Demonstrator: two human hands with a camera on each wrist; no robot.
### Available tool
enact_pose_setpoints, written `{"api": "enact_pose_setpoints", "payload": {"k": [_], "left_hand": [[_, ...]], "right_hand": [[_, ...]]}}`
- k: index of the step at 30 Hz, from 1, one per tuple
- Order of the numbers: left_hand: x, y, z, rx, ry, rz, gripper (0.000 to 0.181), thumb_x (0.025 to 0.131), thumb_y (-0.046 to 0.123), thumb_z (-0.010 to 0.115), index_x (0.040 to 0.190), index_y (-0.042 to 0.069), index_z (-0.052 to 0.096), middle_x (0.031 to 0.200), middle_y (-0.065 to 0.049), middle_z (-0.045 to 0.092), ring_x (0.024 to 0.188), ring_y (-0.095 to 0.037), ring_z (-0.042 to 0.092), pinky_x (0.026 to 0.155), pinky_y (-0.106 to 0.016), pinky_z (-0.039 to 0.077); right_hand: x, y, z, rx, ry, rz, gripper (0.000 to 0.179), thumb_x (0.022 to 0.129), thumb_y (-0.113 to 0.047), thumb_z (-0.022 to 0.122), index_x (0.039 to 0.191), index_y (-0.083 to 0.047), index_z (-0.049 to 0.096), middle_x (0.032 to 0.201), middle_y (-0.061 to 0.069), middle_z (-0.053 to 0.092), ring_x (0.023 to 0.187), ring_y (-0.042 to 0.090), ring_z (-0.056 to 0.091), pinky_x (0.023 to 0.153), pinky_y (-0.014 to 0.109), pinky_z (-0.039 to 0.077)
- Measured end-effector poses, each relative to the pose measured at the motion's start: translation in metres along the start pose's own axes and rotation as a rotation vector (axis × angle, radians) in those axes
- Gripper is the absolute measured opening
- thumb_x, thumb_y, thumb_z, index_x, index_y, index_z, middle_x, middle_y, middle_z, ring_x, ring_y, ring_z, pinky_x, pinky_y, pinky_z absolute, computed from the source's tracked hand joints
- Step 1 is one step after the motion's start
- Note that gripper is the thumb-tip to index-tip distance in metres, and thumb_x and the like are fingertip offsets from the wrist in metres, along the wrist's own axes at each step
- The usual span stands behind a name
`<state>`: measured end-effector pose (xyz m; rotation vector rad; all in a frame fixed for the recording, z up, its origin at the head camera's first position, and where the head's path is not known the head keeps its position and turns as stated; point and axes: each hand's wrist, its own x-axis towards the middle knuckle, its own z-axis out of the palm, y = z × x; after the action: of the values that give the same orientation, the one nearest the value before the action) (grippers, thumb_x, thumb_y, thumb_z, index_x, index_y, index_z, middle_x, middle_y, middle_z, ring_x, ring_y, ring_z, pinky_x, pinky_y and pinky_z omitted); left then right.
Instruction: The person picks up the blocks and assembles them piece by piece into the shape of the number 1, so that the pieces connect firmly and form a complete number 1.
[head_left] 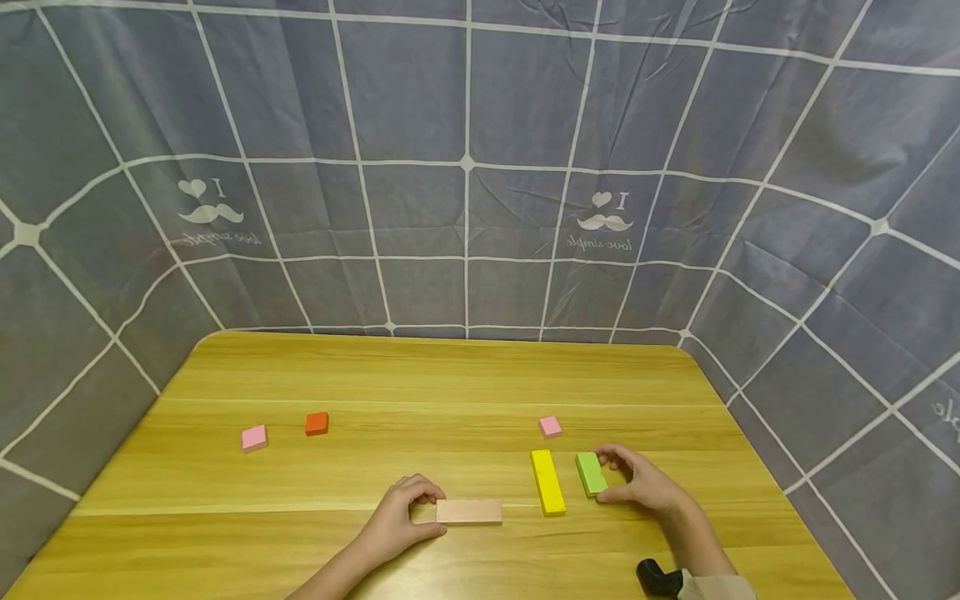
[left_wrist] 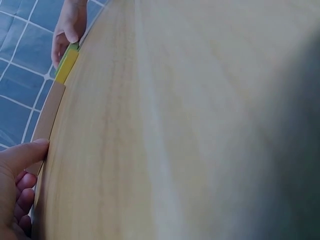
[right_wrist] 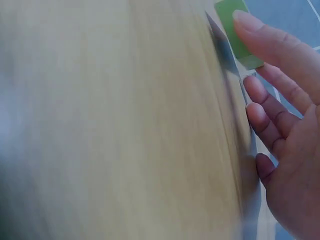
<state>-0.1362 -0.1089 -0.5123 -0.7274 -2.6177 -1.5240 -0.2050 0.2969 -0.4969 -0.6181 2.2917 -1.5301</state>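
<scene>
My left hand [head_left: 401, 518] pinches the left end of a plain wooden block [head_left: 472, 512], which lies lengthwise across the table. In the left wrist view the thumb presses on the near end of that block [left_wrist: 49, 112]. At the right, my right hand [head_left: 643, 482] grips a short green block [head_left: 591, 474] by its right side, thumb at the near end and fingers at the far end. The right wrist view shows the thumb along the green block [right_wrist: 234, 35], with the other fingers loosely bent. Between the two held blocks lies a long yellow block [head_left: 548, 482], slightly slanted.
A small pink block [head_left: 550, 427] sits beyond the yellow one. Further left are a red block [head_left: 317, 423] and another pink block [head_left: 254, 438]. All lie on a wooden table [head_left: 420, 375] backed by a grey checked curtain [head_left: 412, 100]. Something black [head_left: 658, 577] is at the right wrist.
</scene>
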Motion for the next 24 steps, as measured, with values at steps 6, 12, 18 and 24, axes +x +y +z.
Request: {"api": "enact_pose_setpoints", "payload": {"k": [6,12,18,24], "left_hand": [[0.001,-0.001,0.000,0.001,-0.001,0.005,0.031,0.071,0.024,0.078,0.096,0.013,0.063,0.093,0.008,0.058,0.085,-0.011,0.047,0.076,-0.024,0.044],[0.000,-0.001,0.000,-0.006,-0.003,-0.009,0.031,0.071,0.024,0.078,0.096,0.013,0.063,0.094,0.009,0.058,0.086,-0.011,0.047,0.077,-0.024,0.044],[0.001,0.000,0.000,-0.019,-0.001,-0.008,0.031,0.071,0.024,0.078,0.096,0.012,0.063,0.093,0.007,0.059,0.086,-0.011,0.047,0.078,-0.024,0.044],[0.000,0.001,-0.001,-0.027,0.000,-0.010,0.031,0.071,0.024,0.078,0.095,0.013,0.063,0.093,0.008,0.059,0.086,-0.011,0.047,0.077,-0.025,0.043]], "right_hand": [[0.007,-0.007,0.004,-0.050,0.063,-0.063,0.065,0.071,-0.005,0.076,0.125,0.009,0.042,0.102,0.014,0.046,0.086,0.021,0.041,0.075,0.024,0.037],[0.016,-0.021,0.008,-0.173,0.136,-0.041,0.066,0.071,-0.014,0.078,0.125,0.002,0.045,0.102,0.008,0.049,0.085,0.022,0.044,0.072,0.026,0.039],[0.026,-0.034,0.017,-0.237,0.191,-0.053,0.063,0.071,-0.014,0.079,0.123,-0.001,0.047,0.098,0.007,0.050,0.083,0.025,0.045,0.069,0.029,0.038],[0.035,-0.063,0.036,-0.225,0.214,-0.069,0.062,0.069,-0.003,0.077,0.123,0.006,0.047,0.100,0.011,0.052,0.083,0.036,0.044,0.068,0.035,0.037]]}}
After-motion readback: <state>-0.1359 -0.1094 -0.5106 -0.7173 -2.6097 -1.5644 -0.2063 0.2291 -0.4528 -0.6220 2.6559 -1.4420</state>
